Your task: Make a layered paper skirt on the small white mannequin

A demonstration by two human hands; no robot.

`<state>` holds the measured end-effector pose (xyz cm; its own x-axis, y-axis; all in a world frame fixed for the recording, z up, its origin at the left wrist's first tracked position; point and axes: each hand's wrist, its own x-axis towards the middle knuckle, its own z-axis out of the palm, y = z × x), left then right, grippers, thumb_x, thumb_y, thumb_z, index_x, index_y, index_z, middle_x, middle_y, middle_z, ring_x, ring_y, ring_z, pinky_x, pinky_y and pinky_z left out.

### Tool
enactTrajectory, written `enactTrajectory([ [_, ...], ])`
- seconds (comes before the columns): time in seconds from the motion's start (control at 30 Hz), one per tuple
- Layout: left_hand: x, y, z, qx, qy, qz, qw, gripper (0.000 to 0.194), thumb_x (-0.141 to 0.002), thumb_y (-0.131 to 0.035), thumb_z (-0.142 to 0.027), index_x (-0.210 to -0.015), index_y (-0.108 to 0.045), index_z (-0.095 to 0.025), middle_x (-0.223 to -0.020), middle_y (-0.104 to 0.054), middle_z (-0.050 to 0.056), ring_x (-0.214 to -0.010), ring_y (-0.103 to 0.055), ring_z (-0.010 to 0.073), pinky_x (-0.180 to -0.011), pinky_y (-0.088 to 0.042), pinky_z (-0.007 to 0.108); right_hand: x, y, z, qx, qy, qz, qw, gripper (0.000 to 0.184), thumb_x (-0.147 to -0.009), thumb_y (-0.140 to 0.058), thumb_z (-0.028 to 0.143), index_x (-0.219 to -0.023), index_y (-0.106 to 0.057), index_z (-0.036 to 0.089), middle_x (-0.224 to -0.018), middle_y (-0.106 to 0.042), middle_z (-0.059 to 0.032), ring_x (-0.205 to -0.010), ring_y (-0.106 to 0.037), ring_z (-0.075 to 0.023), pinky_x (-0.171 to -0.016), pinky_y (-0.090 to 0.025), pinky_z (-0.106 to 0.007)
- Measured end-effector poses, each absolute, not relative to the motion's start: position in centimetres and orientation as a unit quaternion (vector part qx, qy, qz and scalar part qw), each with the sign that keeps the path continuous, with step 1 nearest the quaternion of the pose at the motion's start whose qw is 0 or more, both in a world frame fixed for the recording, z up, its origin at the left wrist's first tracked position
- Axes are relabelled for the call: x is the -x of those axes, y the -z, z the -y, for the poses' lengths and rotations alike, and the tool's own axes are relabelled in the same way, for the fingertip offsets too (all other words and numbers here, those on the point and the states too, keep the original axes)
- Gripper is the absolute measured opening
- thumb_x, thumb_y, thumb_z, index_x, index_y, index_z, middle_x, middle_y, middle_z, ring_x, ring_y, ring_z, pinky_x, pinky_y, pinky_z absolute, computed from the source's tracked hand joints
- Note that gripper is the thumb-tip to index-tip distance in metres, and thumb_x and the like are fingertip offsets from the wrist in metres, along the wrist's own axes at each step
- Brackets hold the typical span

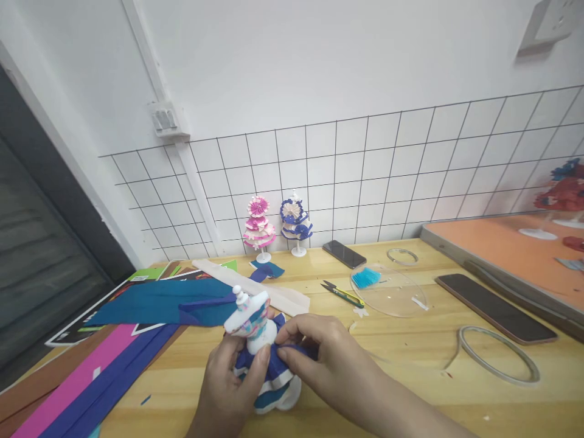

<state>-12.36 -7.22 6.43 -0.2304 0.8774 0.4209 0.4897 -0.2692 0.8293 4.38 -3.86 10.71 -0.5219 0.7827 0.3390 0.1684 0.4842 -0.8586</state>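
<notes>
A miniature dress form (255, 322) with a white knobbed top and a painted bodice stands tilted near the table's front edge. My left hand (228, 380) is wrapped round it, thumb pressed at the waist. Its layered skirt (278, 383) is dark blue, white and teal. My right hand (322, 353) pinches a dark blue strip (298, 349) between thumb and index finger against the waist. The fingertips hide part of the strip and where it meets the form.
Teal (150, 302), pink and blue sheets lie at the left. Two finished dress forms stand by the wall, one pink (259, 228), one blue (297, 228). Yellow thread snips (344, 294), a clear disc (401, 304), a phone (495, 307) and a tape ring (499, 356) lie rightward.
</notes>
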Motion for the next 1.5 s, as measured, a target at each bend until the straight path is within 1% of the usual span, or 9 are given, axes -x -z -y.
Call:
enactTrajectory([
  [0.2,12.1,-7.0,7.2,-0.584,-0.543,-0.555,0.236,0.032,-0.075,-0.059,-0.035,-0.102,-0.063,-0.017,-0.103,-0.07,0.01,-0.099,-0.063,0.025,-0.085,-0.05,0.033,-5.4,-11.5,3.8,0.349,-0.399,0.78,0.332,0.014,-0.076,-0.054,0.011,-0.079,-0.063,0.022,-0.072,-0.066,0.004,-0.064,-0.058,-0.0096,-0.056,-0.042,-0.018],
  [0.43,11.4,-7.6,7.3,-0.555,-0.56,-0.542,0.292,0.04,-0.075,-0.059,-0.038,-0.107,-0.06,-0.016,-0.113,-0.066,0.011,-0.108,-0.057,0.0255,-0.092,-0.045,0.033,-6.1,-11.6,3.6,0.377,-0.318,0.807,0.326,0.009,-0.076,-0.06,0.017,-0.081,-0.061,0.024,-0.081,-0.064,0.0017,-0.076,-0.057,-0.0147,-0.064,-0.043,-0.024],
  [0.7,11.5,-7.5,7.5,-0.551,-0.563,-0.529,0.315,0.037,-0.074,-0.06,-0.044,-0.103,-0.062,-0.02,-0.109,-0.067,0.008,-0.103,-0.06,0.0251,-0.085,-0.05,0.031,-5.5,-11.5,3.8,0.354,-0.336,0.798,0.354,0.033,-0.072,-0.066,0.016,-0.101,-0.058,0.028,-0.098,-0.061,0.0011,-0.09,-0.055,-0.0167,-0.075,-0.043,-0.027],
  [0.83,11.6,-7.3,7.6,-0.552,-0.559,-0.499,0.366,0.042,-0.075,-0.06,-0.043,-0.111,-0.059,-0.021,-0.111,-0.066,0.008,-0.104,-0.06,0.0247,-0.088,-0.049,0.032,-5.2,-11.2,3.7,0.34,-0.323,0.807,0.36,0.036,-0.07,-0.068,0.014,-0.103,-0.058,0.027,-0.099,-0.061,-0.001,-0.091,-0.055,-0.0182,-0.077,-0.042,-0.028],
  [0.97,11.1,-7.4,7.8,-0.499,-0.621,-0.464,0.387,0.059,-0.076,-0.051,-0.057,-0.124,-0.051,-0.022,-0.119,-0.062,0.009,-0.111,-0.055,0.0273,-0.094,-0.044,0.036,-5.1,-10.9,3.4,0.338,-0.318,0.809,0.362,0.039,-0.07,-0.069,0.013,-0.104,-0.058,0.027,-0.097,-0.061,-0.0013,-0.09,-0.055,-0.0182,-0.076,-0.042,-0.029],
  [1.13,11.1,-7.7,7.5,-0.511,-0.627,-0.424,0.407,0.062,-0.074,-0.045,-0.064,-0.117,-0.058,-0.02,-0.117,-0.063,0.01,-0.112,-0.053,0.0306,-0.093,-0.044,0.039,-5.0,-10.6,3.1,0.33,-0.318,0.81,0.365,0.036,-0.071,-0.069,0.016,-0.104,-0.059,0.026,-0.096,-0.061,-0.0018,-0.091,-0.055,-0.0181,-0.078,-0.042,-0.029],
  [1.27,12.0,-7.5,7.1,-0.552,-0.603,-0.445,0.366,0.059,-0.071,-0.053,-0.062,-0.11,-0.063,-0.019,-0.114,-0.064,0.01,-0.109,-0.054,0.0323,-0.092,-0.044,0.039,-5.1,-10.7,3.3,0.334,-0.315,0.81,0.366,0.03,-0.071,-0.069,0.017,-0.099,-0.06,0.023,-0.095,-0.06,-0.0019,-0.089,-0.055,-0.0177,-0.076,-0.043,-0.029],
  [1.4,12.9,-7.8,6.9,-0.633,-0.553,-0.473,0.264,0.044,-0.078,-0.051,-0.052,-0.102,-0.068,-0.02,-0.114,-0.064,0.01,-0.111,-0.053,0.0315,-0.095,-0.041,0.041,-5.1,-10.8,3.3,0.337,-0.324,0.802,0.373,0.027,-0.07,-0.069,0.015,-0.094,-0.06,0.023,-0.091,-0.06,-0.0005,-0.085,-0.055,-0.0166,-0.073,-0.043,-0.026],
  [1.5,12.6,-8.2,6.8,-0.66,-0.529,-0.481,0.231,0.032,-0.082,-0.052,-0.04,-0.104,-0.067,-0.023,-0.119,-0.061,0.008,-0.111,-0.053,0.028,-0.095,-0.041,0.037,-5.0,-10.6,3.1,0.337,-0.325,0.798,0.379,0.027,-0.069,-0.069,0.015,-0.093,-0.061,0.023,-0.09,-0.06,0.0,-0.084,-0.055,-0.0163,-0.072,-0.042,-0.026],
])
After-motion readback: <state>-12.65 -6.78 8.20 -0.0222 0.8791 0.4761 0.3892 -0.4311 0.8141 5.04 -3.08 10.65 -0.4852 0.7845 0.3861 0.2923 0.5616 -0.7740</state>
